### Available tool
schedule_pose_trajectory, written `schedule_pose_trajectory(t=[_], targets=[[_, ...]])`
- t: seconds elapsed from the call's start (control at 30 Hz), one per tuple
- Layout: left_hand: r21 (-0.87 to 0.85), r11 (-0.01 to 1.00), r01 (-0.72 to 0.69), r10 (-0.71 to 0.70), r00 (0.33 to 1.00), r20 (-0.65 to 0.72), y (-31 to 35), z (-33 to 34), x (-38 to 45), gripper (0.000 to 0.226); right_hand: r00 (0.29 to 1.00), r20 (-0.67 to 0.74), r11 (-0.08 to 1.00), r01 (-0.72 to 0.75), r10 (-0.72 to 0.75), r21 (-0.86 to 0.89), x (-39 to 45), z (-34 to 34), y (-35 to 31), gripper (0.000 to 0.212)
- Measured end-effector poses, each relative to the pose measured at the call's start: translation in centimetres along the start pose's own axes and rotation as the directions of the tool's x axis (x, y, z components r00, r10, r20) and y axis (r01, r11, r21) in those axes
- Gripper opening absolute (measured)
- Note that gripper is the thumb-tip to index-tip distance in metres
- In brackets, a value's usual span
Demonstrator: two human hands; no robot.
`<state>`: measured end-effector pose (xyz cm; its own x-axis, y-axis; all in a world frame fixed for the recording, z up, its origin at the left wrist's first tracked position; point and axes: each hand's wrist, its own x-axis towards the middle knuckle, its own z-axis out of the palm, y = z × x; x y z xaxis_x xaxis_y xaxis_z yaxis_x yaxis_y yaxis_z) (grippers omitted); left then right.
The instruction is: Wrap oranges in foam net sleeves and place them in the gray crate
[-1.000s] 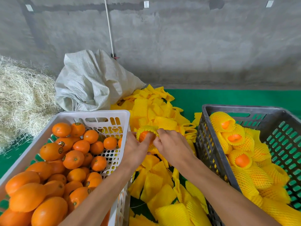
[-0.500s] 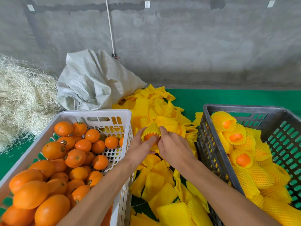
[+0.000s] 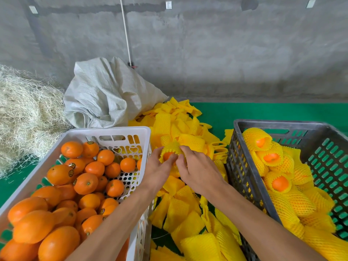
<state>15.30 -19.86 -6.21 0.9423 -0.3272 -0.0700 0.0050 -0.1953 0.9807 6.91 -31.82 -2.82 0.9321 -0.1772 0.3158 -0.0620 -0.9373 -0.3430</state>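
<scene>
Between the two crates, my left hand [image 3: 157, 169] and my right hand [image 3: 197, 166] both pinch a yellow foam net sleeve [image 3: 172, 147] with an orange [image 3: 167, 155] showing through its open end. The sleeve covers most of the orange. A white crate [image 3: 113, 131] at the left holds several bare oranges [image 3: 85, 183]. The gray crate [image 3: 243, 166] at the right holds several sleeved oranges [image 3: 278, 182].
A heap of loose yellow foam sleeves [image 3: 180, 204] lies on the green floor between the crates. Behind it sits a crumpled gray woven sack [image 3: 105, 97], and straw [image 3: 24, 113] is piled at far left. A concrete wall stands behind.
The sleeve has been drawn further over the orange, so less of the fruit shows. Both hands have shifted slightly, fingertips closer together at the sleeve's open end.
</scene>
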Motion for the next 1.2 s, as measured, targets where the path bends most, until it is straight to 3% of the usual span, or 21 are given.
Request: schedule_pose_trajectory(t=[0.1,0.2,0.27,0.33,0.43,0.6,0.73,0.9,1.03,1.2], targets=[[0.003,0.991,-0.136,0.135,0.981,0.137,0.3,0.1,-0.8,0.085,0.987,0.053,0.978,-0.156,0.150,0.137,0.0,0.1,0.4,0.064],[0.010,0.947,-0.320,0.303,0.906,0.295,0.2,0.5,-1.7,0.091,0.936,0.145,0.889,-0.350,0.321,0.296,0.2,0.1,1.3,0.088],[0.011,0.911,-0.413,0.383,0.854,0.352,0.3,0.6,-2.0,0.093,0.934,0.079,0.861,-0.353,0.349,0.367,0.6,-0.3,2.1,0.090],[0.014,0.901,-0.434,0.398,0.840,0.370,0.3,0.6,-2.0,0.093,0.953,-0.054,0.918,-0.272,0.299,0.290,1.1,-1.2,2.7,0.083],[0.094,0.887,-0.452,0.392,0.845,0.365,-0.3,0.7,-1.8,0.088,0.951,-0.265,0.978,-0.188,0.159,-0.090,1.6,-2.9,3.4,0.078],[0.194,0.892,-0.409,0.323,0.874,0.362,-1.2,0.6,-1.7,0.075,0.846,-0.487,0.848,-0.410,0.217,-0.335,2.2,-5.5,6.2,0.066],[0.200,0.917,-0.344,0.269,0.906,0.326,-1.5,0.6,-1.4,0.065,0.804,-0.491,0.733,-0.550,0.335,-0.400,1.6,-7.1,9.5,0.058],[0.238,0.929,-0.282,0.213,0.937,0.278,-1.8,0.5,-1.1,0.055,0.745,-0.461,0.651,-0.656,0.482,-0.381,1.0,-7.4,10.8,0.063],[0.243,0.931,-0.273,0.207,0.942,0.266,-2.0,0.5,-1.1,0.052,0.740,-0.537,0.680,-0.637,0.405,-0.364,1.3,-8.1,10.0,0.054],[0.242,0.931,-0.272,0.205,0.941,0.268,-2.0,0.5,-0.8,0.047,0.838,-0.505,0.790,-0.448,0.207,-0.419,1.4,-7.1,8.3,0.047]])
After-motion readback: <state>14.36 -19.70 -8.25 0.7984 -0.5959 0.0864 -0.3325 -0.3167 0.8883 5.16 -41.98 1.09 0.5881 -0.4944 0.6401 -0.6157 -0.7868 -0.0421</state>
